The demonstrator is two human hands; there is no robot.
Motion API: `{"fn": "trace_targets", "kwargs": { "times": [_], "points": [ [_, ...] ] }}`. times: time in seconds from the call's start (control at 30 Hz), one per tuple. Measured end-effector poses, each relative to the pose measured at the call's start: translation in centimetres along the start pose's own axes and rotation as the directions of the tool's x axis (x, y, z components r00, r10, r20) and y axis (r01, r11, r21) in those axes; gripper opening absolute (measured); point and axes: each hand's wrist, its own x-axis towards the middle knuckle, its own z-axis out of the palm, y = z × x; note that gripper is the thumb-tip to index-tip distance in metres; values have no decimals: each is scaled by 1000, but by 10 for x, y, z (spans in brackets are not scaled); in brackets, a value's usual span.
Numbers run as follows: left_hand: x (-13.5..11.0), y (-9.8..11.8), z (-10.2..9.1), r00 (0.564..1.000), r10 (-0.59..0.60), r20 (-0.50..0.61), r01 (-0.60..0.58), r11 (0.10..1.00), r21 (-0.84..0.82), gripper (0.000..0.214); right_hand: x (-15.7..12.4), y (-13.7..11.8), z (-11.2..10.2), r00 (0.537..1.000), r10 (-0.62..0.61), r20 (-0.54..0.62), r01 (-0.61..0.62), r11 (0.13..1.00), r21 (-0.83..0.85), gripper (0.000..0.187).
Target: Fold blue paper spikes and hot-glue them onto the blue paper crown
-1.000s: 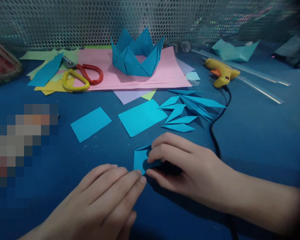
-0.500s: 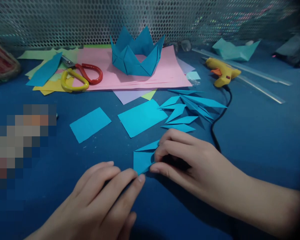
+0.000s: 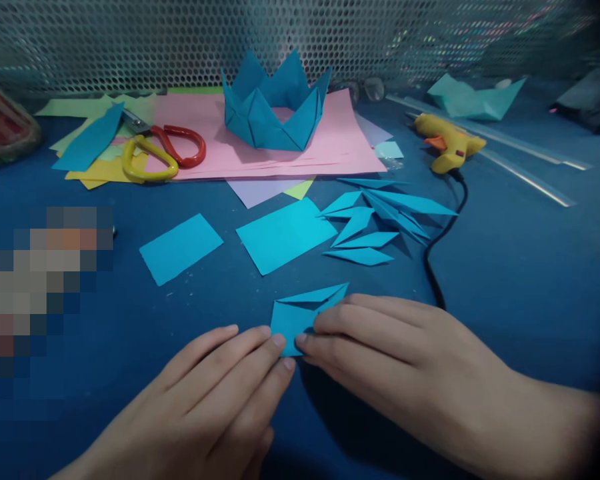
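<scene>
Blue tabletop [image 3: 530,280], 2 hands [image 3: 220,393] [image 3: 395,347] at paper [image 3: 296,319] edges

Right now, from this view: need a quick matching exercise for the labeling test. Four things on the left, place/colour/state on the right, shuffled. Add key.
Column 1
1. folded blue paper
2. scissors
3. paper crown
4. glue gun

Column 2
A. standing upright on the pink sheets
B. yellow body with a black cord
C. one finger loop red, the other yellow
D. under the fingers of the left hand and right hand

Pairs: 1-D, 2-C, 3-A, 4-B
</scene>
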Motion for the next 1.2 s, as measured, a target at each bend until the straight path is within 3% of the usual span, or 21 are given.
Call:
{"fn": "trace_targets", "kwargs": {
  "times": [0.33,0.47,0.67,0.93,1.2],
  "points": [
    [3,-2,0,998,55,-5,-55,999,1,39,-2,-6,2,998,55,-44,-55,998,-7,43],
    [2,1,1,1000,-2,-28,3,1000,10,38,-1,-1,1,987,159,-16,-155,974,163,36],
    [0,2,-2,999,-30,24,29,999,20,35,2,1,5,961,272,38,-269,905,330,18],
    [-2,11,1,990,-142,-11,143,989,29,30,9,-8,6,922,388,1,-364,865,346,16],
    [0,11,-6,997,-24,-71,36,983,181,22,9,-7,12,916,400,-16,-374,869,325,14]
  ]
}}
